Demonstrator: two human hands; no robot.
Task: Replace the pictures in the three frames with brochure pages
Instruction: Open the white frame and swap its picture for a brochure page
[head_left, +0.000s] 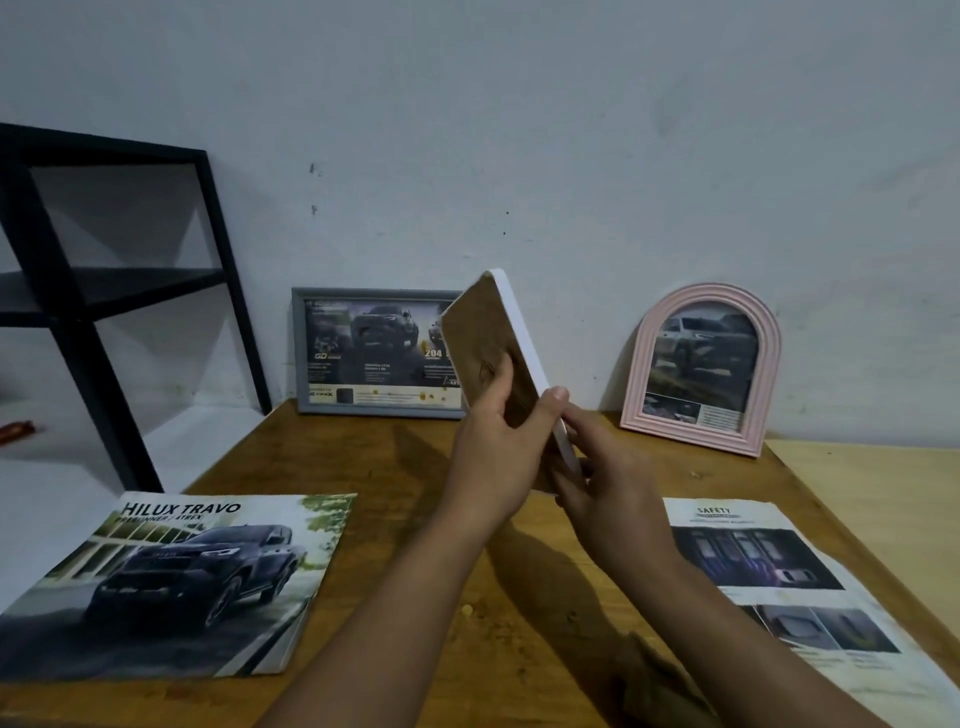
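A wooden table (395, 519) is seen against a pale wall (519, 130), with a black metal shelf (104, 291) standing to its left. On the near left of the table a brochure (166, 582) with a dark pickup on its cover is laid flat, and on the near right a loose brochure page (789, 587) headed "SAFETY" is laid. At the back, a grey frame (376, 353) and a pink arched frame (701, 369) are propped against the wall, each already filled with a brochure picture. Above the middle of the table a white frame (511, 332) is held up tilted, its brown backing turned toward the camera. It is gripped at its lower end by the left hand (493, 457), thumb and fingers curled over the backing, and pinched on its white edge by the right hand (608, 467), whose thumb lies on that edge
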